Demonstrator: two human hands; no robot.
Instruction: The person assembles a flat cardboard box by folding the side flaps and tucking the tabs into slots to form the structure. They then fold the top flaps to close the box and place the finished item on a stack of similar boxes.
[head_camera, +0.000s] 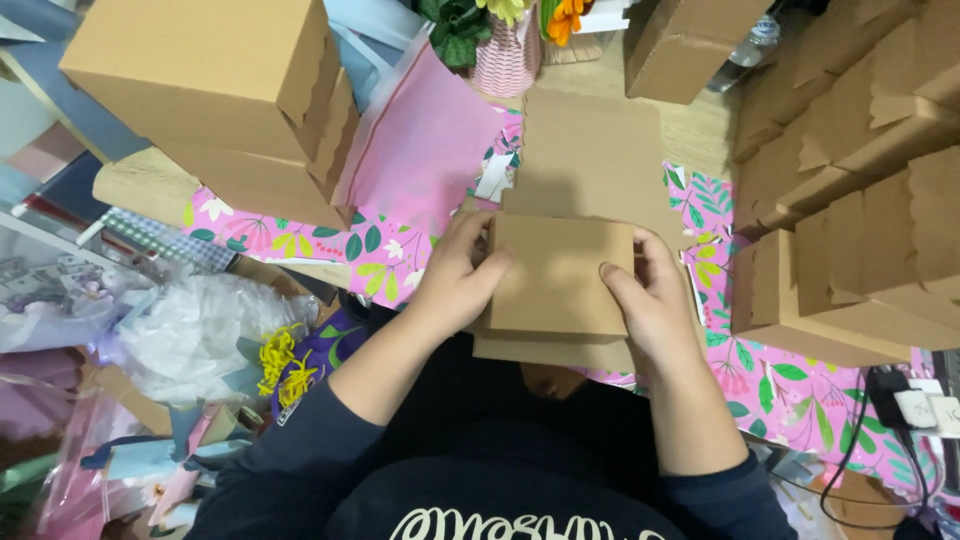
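Cluttered workbench: a pink floral-print covering (385, 250) spreads over the table, with finished brown cartons stacked at upper left (215, 90) and banked along the right (860, 200). A pink ribbed vase (507, 58) stands at the far edge; cellophane and yellow ribbon (215, 340) lie at left. You hold a flat corrugated cardboard box blank (560, 275) at centre, just above your lap, its long flap reaching away over the table. Your left hand (455, 275) and right hand (650, 295) each clamp a side panel, fingers pressed onto the folded top face. Judged step: folding panels into shape. Next move calls for keeping creases square while tucking.
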